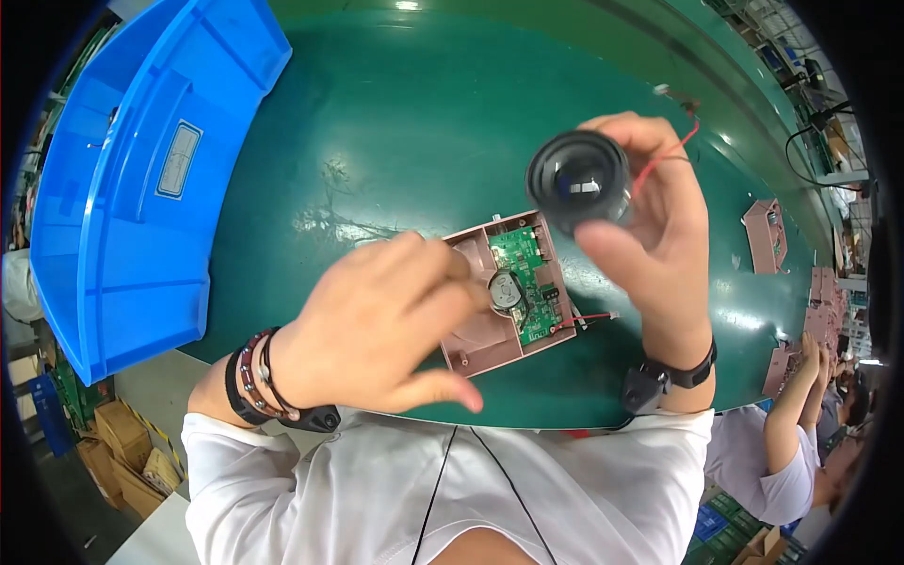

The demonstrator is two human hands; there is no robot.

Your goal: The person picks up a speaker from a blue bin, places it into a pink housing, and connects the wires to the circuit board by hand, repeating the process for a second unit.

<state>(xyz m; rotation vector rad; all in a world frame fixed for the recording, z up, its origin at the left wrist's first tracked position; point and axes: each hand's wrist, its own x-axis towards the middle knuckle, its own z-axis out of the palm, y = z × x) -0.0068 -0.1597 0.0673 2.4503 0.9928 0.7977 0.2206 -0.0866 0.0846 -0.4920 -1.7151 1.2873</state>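
Observation:
My right hand (650, 217) grips a round black speaker (577, 179) above the table, thumb on one side and fingers on the other. Its dark cone faces up, and a red wire (667, 155) trails from it to a small white connector. Below lies an open pink plastic housing (485, 359), which holds a green circuit board (532, 281) and a round silver part (506, 291). Over the housing's left side is my left hand (391, 315), its thumb apart and its fingers bent toward the silver part; the fingertips are partly hidden. It holds nothing visible.
A large blue bin (160, 188) stands at the left. Another pink housing part (765, 235) lies on the green table (395, 104) to the right. Farther right, a co-worker's hands (815, 363) are among more pink parts. A short red lead (593, 318) sticks out past the housing.

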